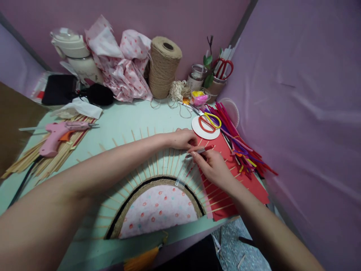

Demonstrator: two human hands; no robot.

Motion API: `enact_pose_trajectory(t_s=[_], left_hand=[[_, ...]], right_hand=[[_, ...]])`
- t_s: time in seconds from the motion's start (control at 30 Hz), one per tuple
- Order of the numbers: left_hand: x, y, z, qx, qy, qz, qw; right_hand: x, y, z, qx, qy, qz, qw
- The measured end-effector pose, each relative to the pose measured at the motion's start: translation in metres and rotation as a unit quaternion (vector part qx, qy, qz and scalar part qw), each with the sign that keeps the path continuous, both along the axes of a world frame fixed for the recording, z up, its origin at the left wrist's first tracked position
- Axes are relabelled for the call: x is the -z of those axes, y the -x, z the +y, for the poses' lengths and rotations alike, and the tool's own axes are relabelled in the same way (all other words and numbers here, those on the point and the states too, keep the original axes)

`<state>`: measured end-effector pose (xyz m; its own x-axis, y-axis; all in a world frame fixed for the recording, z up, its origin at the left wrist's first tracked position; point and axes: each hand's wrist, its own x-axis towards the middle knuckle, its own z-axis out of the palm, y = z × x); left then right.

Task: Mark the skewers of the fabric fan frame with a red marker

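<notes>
A half-round piece with floral cloth, a twine band and a black rim lies near the table's front edge, thin wooden sticks fanning out from it. Under the sticks on the right is red paper. My right hand is closed on a red-capped pen, its tip over the sticks. My left hand rests just left of the pen, fingers bent down at the upper end of a clear ruler; its fingertips are partly hidden. The ruler lies slanted across the sticks and reaches the black rim.
A pink glue gun lies on wooden strips at the left. Along the back stand a bottle, crumpled cloth and a twine spool. Scissors rest on a white disc, beside colourful pipe cleaners. An orange tassel is at the front.
</notes>
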<state>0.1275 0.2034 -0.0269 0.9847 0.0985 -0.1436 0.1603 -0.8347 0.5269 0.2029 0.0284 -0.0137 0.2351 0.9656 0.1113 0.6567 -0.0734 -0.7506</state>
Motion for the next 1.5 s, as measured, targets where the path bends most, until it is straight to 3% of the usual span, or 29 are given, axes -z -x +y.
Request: enact_pose_trajectory(t_s=[0.6, 1.2, 1.5], left_hand=[[-0.002, -0.002, -0.004, -0.012, -0.035, 0.025, 0.999], [-0.001, -0.002, -0.005, -0.005, -0.031, 0.03, 0.999], [-0.011, 0.001, -0.008, -0.005, -0.037, 0.045, 0.998]], right_hand=[[0.006, -0.004, 0.012, -0.032, 0.033, 0.027, 0.999], [0.002, 0.001, 0.017, -0.061, 0.049, -0.031, 0.996], [0.004, 0.002, 0.018, -0.067, 0.049, -0.036, 0.996]])
